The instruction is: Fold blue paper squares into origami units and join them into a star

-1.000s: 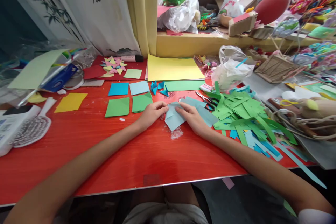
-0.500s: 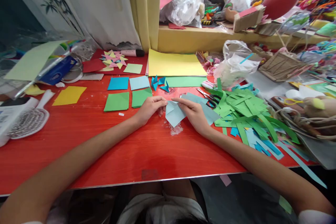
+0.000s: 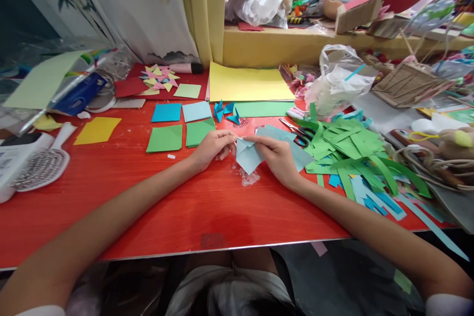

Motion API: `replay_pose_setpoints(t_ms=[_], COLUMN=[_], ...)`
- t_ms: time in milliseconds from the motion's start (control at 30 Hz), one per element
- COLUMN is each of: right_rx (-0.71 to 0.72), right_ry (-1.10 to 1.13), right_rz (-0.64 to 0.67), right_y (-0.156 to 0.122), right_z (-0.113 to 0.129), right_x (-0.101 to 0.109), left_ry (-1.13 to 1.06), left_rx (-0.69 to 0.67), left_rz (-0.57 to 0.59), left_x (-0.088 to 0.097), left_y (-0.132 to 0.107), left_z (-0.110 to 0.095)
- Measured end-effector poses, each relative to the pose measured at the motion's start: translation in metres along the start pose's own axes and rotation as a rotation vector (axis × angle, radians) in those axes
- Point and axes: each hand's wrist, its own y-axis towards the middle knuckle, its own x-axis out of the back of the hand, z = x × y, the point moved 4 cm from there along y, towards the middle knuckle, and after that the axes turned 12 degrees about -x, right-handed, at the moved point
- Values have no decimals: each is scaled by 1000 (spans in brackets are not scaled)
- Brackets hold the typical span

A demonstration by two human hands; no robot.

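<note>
Between my two hands, just above the red table [image 3: 155,207], is a light blue sheet of folding paper [image 3: 249,159] with creases and a folded top edge. My left hand [image 3: 215,149] pinches its upper left corner, fingers curled. My right hand [image 3: 276,157] grips the top edge with thumb and fingers, covering its right side. More light blue paper [image 3: 301,155] lies behind my right hand. Beyond my hands sit small folded blue paper pieces [image 3: 232,114]. Left of them are square stacks: dark blue [image 3: 166,112], light blue [image 3: 197,111] and green [image 3: 165,138].
Black-handled scissors [image 3: 301,137] lie right of my hands, against a heap of green paper strips [image 3: 348,143]. Yellow sheets [image 3: 252,83] lie at the back. A hairbrush [image 3: 42,168] and a yellow square [image 3: 98,131] are at left. A white plastic bag [image 3: 335,89] stands back right.
The view has shifted slightly. My right fingers have bent more over the paper's top edge, and a small folded flap shows there. Both hands still hold the sheet.
</note>
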Motion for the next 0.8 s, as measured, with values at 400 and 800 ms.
replay_pose_setpoints(t_ms=[400,800], right_rx=[-57,-287], right_ry=[50,329], right_rz=[29,482], right_y=[1,7], right_z=[0,-7], right_x=[0,-20], left_ry=[109,-28], left_rx=[-56,-112], left_rz=[-26,-226], left_x=[1,13], left_y=[0,2], left_z=[2,6])
